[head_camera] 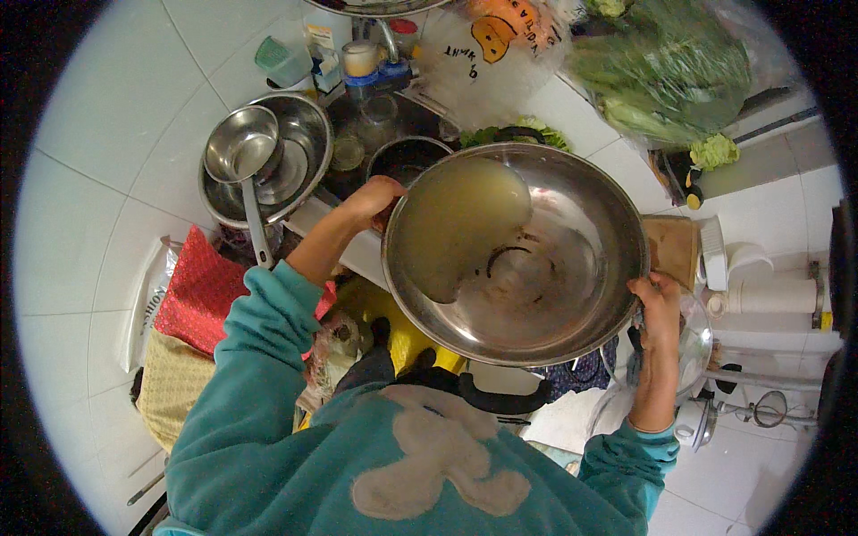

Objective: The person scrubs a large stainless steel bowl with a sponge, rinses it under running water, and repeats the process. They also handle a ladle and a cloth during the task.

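A wide stainless steel pan (pixel 570 281) is held up in front of my body. Its left rim is in my left hand (pixel 375 201), and my right hand (pixel 657 305) grips the right rim. Cloudy yellowish liquid (pixel 462 214) has pooled on the left side of the pan, so it leans that way. Dark marks show on the bare metal of its bottom. One black loop handle (pixel 506 400) points towards my chest, and another (pixel 519 134) is on the far side. My left fingertips are partly hidden behind the rim.
A steel long-handled dipper (pixel 241 144) rests across a steel basin (pixel 318 127) at left. Beyond the pan are a dark pot (pixel 409 154), a tap (pixel 389 40) and plastic-wrapped green vegetables (pixel 670 80). At right sit a wooden board (pixel 670 251) and a glass lid (pixel 697 342).
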The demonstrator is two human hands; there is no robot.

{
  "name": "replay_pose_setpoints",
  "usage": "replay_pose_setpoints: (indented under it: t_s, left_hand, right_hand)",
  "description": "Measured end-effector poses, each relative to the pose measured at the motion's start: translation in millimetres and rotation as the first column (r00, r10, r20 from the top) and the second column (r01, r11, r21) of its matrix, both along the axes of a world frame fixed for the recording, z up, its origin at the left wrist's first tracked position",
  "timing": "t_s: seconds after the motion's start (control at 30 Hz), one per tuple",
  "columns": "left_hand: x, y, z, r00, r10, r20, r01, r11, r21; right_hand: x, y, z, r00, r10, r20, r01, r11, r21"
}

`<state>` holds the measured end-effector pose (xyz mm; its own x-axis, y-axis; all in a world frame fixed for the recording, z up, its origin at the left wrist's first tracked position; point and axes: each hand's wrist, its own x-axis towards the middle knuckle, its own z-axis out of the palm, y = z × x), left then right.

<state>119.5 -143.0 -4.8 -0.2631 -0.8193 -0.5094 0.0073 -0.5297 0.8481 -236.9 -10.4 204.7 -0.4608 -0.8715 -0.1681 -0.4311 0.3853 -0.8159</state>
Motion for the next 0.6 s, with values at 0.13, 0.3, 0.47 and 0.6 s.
replay_pose_setpoints:
  t_s: [0.13,0.3,0.47,0.6]
  left_hand:
    - [5.3,-9.2,-6.4,1.0,0.001,-0.018,-0.001,1.0,0.006]
    - [10.9,-14.0,-15.0,0.997,-0.027,-0.078,0.028,1.0,0.008]
    - [7.2,-10.7,-35.8,0.996,0.062,-0.057,-0.061,0.998,0.02]
    - [1.1,-11.3,-46.7,0.995,0.1,-0.022,-0.099,0.994,0.038]
  right_hand:
    - [16.5,-10.2,13.1,0.999,0.05,-0.01,-0.049,0.998,0.033]
    - [28.1,-22.5,18.4,0.997,0.071,-0.043,-0.068,0.996,0.059]
    - [37.9,-33.5,11.5,0.988,0.123,-0.095,-0.127,0.991,-0.031]
    - [54.4,-48.3,10.5,0.96,0.023,-0.279,-0.055,0.993,-0.108]
